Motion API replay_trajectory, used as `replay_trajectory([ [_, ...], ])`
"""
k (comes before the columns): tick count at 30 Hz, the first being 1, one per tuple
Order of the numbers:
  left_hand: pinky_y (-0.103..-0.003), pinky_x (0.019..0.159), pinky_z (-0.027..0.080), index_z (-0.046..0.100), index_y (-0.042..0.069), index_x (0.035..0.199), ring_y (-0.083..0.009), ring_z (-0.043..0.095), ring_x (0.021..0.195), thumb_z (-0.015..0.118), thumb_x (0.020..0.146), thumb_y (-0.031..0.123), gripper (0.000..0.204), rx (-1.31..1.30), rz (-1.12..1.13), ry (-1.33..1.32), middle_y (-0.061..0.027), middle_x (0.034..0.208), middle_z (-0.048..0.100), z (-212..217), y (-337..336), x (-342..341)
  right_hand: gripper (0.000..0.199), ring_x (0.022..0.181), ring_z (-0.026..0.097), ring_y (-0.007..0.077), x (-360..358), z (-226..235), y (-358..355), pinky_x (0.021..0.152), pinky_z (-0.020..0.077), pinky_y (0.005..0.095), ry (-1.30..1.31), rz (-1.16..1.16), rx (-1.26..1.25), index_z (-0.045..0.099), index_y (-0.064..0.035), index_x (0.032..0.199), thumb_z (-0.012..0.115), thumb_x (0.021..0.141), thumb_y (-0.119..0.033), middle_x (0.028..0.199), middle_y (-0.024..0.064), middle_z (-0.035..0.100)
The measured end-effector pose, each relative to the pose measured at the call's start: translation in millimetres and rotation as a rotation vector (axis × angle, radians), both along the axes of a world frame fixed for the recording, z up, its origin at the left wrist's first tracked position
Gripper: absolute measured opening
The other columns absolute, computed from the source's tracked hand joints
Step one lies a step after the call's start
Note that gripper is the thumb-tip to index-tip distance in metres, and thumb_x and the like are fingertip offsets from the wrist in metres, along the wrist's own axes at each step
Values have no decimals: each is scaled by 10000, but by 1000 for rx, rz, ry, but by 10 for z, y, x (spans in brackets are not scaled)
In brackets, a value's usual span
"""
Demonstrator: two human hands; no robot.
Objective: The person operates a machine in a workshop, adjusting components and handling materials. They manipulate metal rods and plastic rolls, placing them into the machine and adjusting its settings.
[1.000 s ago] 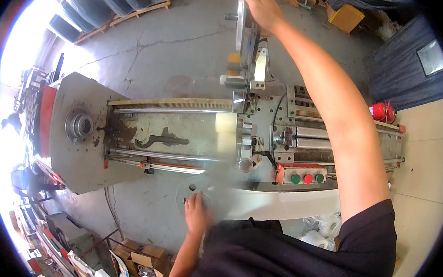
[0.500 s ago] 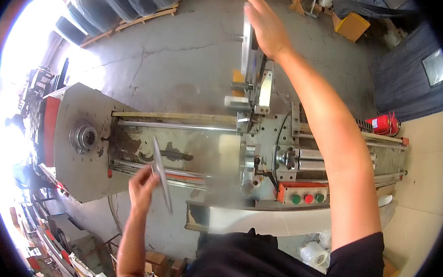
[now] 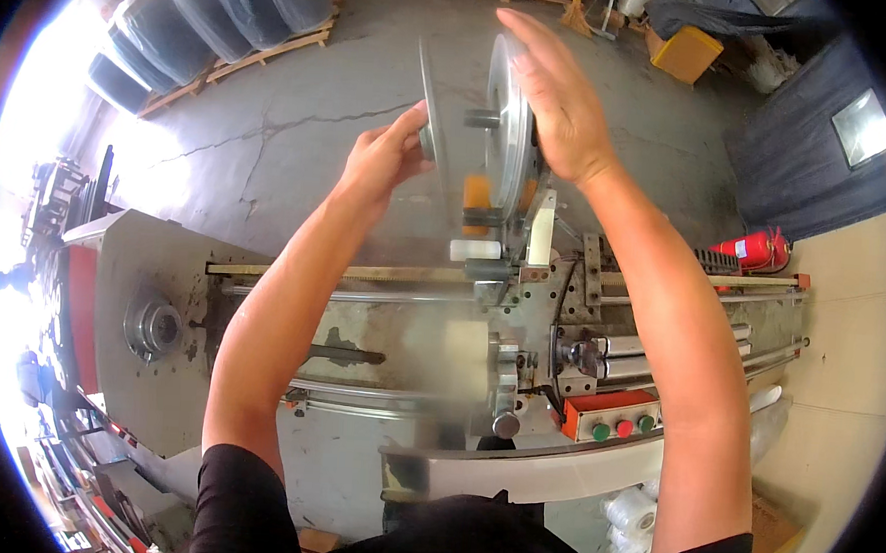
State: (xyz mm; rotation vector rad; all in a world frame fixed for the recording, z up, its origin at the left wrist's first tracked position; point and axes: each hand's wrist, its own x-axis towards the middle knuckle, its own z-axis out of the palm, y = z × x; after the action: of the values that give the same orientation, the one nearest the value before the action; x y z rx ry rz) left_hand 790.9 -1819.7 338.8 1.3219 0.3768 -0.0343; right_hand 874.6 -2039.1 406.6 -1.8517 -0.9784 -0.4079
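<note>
My left hand (image 3: pixel 384 155) grips the hub side of a thin round metal disc (image 3: pixel 432 86), held upright and seen nearly edge-on. Facing it across a narrow gap is a larger metal flange (image 3: pixel 512 120) on the machine's far side, with a short dark shaft (image 3: pixel 481 119) sticking out toward the disc. My right hand (image 3: pixel 568 113) lies along the flange's right side, fingers stretched out and palm turned toward it; whether it presses on the rim is hard to tell. The disc and shaft are apart.
Below my arms runs a long machine bed with rails (image 3: pixel 362 296) and a grey headstock (image 3: pixel 188 363) on the left. An orange box with push buttons (image 3: pixel 611 416) sits near right. A red fire extinguisher (image 3: pixel 760 251) stands at the right; wrapped dark rolls (image 3: pixel 217 9) are far left.
My left hand has carried the disc from the near left of the bed up to the far side, facing the flange. My right hand stays by the flange, which has swung slightly in view.
</note>
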Motion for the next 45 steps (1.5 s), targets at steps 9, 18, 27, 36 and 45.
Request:
replay_trajectory([
  [9,-368,975,506,691,-56,1224,-160,614,976,681,934,577,697,14,-70,-27,-61,1036,642,121,-197,231,546,1384,521,328,32,-51,27,1127,415,409,-18,2,46,532,-155,1480,443,1051,-480,1540,106,514],
  [18,-423,1094,443,636,-50,1313,-257,644,1156,685,946,557,711,202,-133,-2,-177,1294,634,103,-230,270,553,1376,533,314,44,-61,12,1115,430,410,-25,-24,35,538,-176,1479,458,1035,-496,1535,92,525],
  [27,-413,1136,399,416,42,1535,-274,488,1381,719,950,340,724,170,-228,-557,-147,1500,478,-116,-269,188,521,1353,552,331,52,-78,1,1108,439,426,-44,-13,55,553,-183,1466,479,1035,-467,1521,99,540],
  [36,-382,893,550,601,-21,1305,-226,624,956,615,924,689,806,202,-60,18,-86,1045,573,180,-366,269,522,1477,409,343,-2,-13,1,1216,306,421,-2,75,62,476,-32,1518,472,1088,-328,1555,207,479],
  [45,-362,845,520,554,116,783,-216,639,925,624,954,632,548,238,-64,-81,-27,849,519,29,-311,293,534,1471,420,338,106,-161,65,1215,312,408,-59,50,65,482,-42,1516,512,1080,-349,1548,202,487],
])
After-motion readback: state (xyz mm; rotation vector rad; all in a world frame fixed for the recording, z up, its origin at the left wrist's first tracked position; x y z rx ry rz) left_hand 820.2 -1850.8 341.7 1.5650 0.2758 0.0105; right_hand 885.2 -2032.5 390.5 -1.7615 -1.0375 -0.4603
